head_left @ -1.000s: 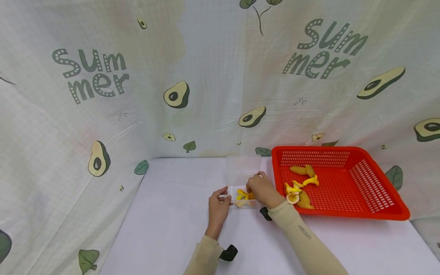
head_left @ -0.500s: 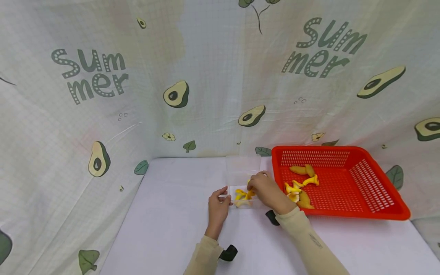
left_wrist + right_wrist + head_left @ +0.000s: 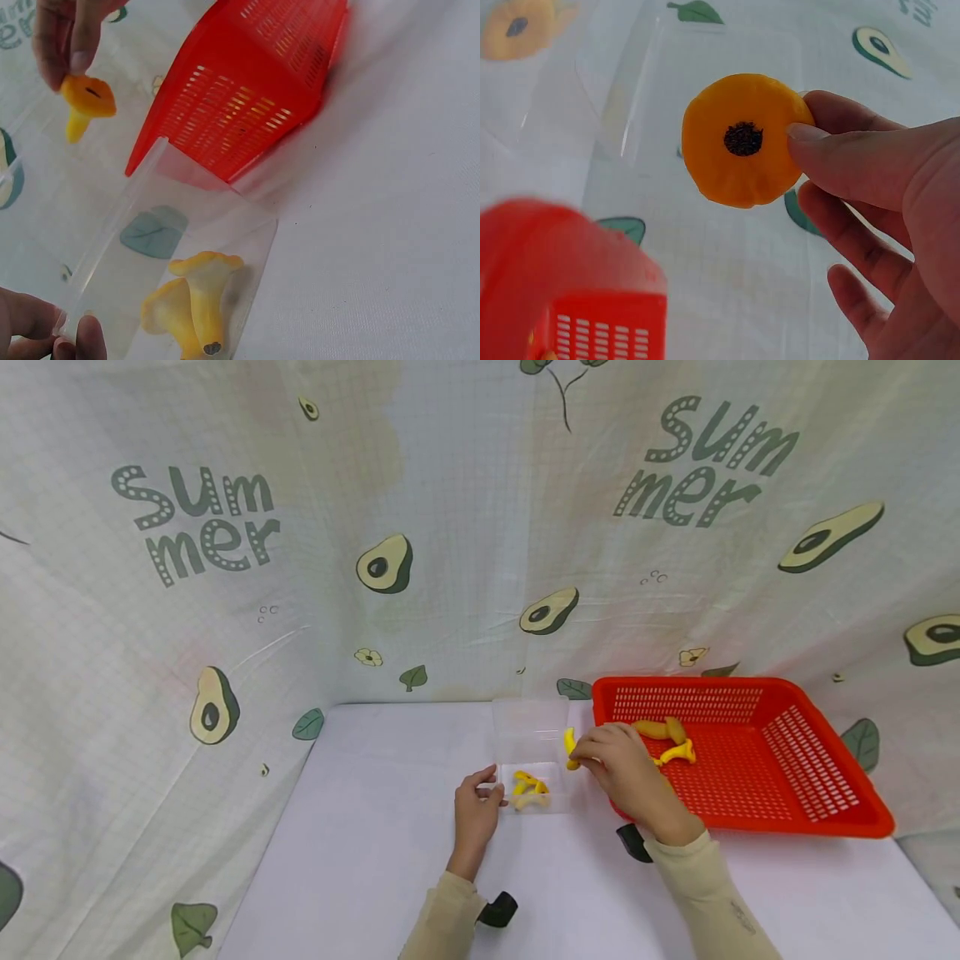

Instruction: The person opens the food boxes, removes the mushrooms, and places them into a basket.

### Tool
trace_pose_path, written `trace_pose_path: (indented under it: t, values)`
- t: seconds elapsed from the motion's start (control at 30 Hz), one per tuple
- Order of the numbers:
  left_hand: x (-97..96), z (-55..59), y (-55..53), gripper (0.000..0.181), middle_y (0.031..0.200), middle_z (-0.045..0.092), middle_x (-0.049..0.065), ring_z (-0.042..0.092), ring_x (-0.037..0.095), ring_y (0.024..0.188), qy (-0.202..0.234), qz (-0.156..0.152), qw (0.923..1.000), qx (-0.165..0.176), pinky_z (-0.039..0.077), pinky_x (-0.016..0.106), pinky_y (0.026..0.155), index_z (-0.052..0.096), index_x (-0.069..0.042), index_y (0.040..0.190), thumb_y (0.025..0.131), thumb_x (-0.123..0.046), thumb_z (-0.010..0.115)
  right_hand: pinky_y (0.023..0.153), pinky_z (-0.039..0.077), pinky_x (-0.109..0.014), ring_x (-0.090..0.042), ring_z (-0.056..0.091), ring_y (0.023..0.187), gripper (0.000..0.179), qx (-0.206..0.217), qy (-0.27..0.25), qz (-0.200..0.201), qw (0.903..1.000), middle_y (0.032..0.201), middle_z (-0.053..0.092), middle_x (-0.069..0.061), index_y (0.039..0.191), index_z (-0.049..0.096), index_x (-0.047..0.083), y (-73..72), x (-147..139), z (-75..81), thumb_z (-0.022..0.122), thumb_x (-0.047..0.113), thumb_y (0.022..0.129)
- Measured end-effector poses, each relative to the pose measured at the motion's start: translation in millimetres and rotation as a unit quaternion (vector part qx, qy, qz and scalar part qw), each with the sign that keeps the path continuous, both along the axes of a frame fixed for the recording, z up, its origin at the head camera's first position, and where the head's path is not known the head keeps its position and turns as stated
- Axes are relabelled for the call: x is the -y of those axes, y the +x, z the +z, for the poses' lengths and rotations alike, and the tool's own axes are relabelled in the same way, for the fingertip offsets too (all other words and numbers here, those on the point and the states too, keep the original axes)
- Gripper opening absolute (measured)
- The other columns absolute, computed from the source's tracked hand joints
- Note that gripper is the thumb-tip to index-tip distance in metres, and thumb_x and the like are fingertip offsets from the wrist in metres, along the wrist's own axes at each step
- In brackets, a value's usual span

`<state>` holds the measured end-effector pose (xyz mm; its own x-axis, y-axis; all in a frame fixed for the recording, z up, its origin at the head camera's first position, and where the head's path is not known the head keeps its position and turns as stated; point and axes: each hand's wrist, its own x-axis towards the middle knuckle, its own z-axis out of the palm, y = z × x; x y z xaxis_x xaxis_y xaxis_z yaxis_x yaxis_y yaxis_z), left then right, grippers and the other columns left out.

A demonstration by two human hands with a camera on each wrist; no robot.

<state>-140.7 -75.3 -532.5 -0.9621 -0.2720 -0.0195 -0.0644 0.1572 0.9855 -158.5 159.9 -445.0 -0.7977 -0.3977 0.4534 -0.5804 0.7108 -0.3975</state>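
A clear plastic box (image 3: 560,804) stands on the table with yellow mushrooms (image 3: 522,787) inside. My left hand (image 3: 477,814) pinches its left edge between thumb and fingers; in the left wrist view those fingertips (image 3: 90,337) sit at the rim. To the right of the box, beside the basket's left rim, my right hand (image 3: 630,774) holds up another yellow mushroom (image 3: 570,745). The right wrist view shows this mushroom's round orange cap (image 3: 712,161) with a dark centre, pinched at its edge by thumb and forefinger. The other fingers are loosely bent.
A red perforated basket (image 3: 757,777) is at the right, holding brown, potato-like pieces (image 3: 651,730) and a yellow mushroom (image 3: 681,752); the right hand hides part of its contents. The box's clear lid (image 3: 530,718) stands raised at the back. A printed cloth (image 3: 465,527) hangs behind the table.
My right hand has moved from over the box rightward to the basket's left rim, lifting a yellow mushroom away from the box. My left hand has stayed at the box's edge.
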Motion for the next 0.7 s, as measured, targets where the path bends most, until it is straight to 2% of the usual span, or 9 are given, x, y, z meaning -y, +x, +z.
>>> trace_pose_path:
  t: [0.13, 0.23, 0.47, 0.7]
  values:
    - [0.0, -1.6, -0.6, 0.035, 0.110, 0.064, 0.018, 0.062, 0.015, 0.078, -0.001, -0.001, 1.0000, 0.000, 0.068, 0.040, 0.073, 0.069, 0.009, 0.129, 0.094, 0.008, 0.068, 0.099, 0.047, -0.055, -0.029, 0.064, 0.100, 0.025, -0.019, -0.025, -0.017, 0.9994, 0.096, 0.076, -0.002, 0.092, 0.082, 0.012, 7.1, -15, 2.0, 0.089, -0.007, 0.076]
    - [0.1, -2.5, -0.7, 0.035, 0.110, 0.064, 0.017, 0.062, 0.015, 0.079, 0.001, 0.000, 1.0000, 0.008, 0.068, 0.042, 0.075, 0.069, 0.008, 0.130, 0.094, 0.008, 0.068, 0.098, 0.046, -0.054, -0.030, 0.063, 0.101, 0.027, -0.028, -0.037, -0.032, 0.9984, 0.095, 0.076, -0.004, 0.093, 0.082, 0.010, 9.9, -27, 1.5, 0.089, -0.009, 0.074]
    - [0.7, -4.2, -1.2, 0.036, 0.111, 0.064, 0.017, 0.061, 0.015, 0.079, -0.003, 0.000, 0.9999, 0.010, 0.068, 0.045, 0.076, 0.070, 0.007, 0.130, 0.094, 0.008, 0.068, 0.098, 0.045, -0.066, -0.040, 0.065, 0.111, 0.027, -0.039, -0.051, -0.070, 0.9955, 0.105, 0.077, -0.014, 0.092, 0.081, 0.006, 11.8, -52, -4.3, 0.088, -0.012, 0.073]
    - [-0.2, -2.3, -1.6, 0.037, 0.111, 0.065, 0.018, 0.061, 0.016, 0.079, 0.000, 0.002, 0.9999, 0.014, 0.068, 0.043, 0.076, 0.069, 0.007, 0.131, 0.094, 0.008, 0.068, 0.095, 0.045, -0.067, -0.043, 0.065, 0.108, 0.028, -0.038, -0.048, -0.083, 0.9947, 0.097, 0.076, -0.013, 0.092, 0.081, 0.005, 12.9, -69, -12.9, 0.087, -0.014, 0.073]
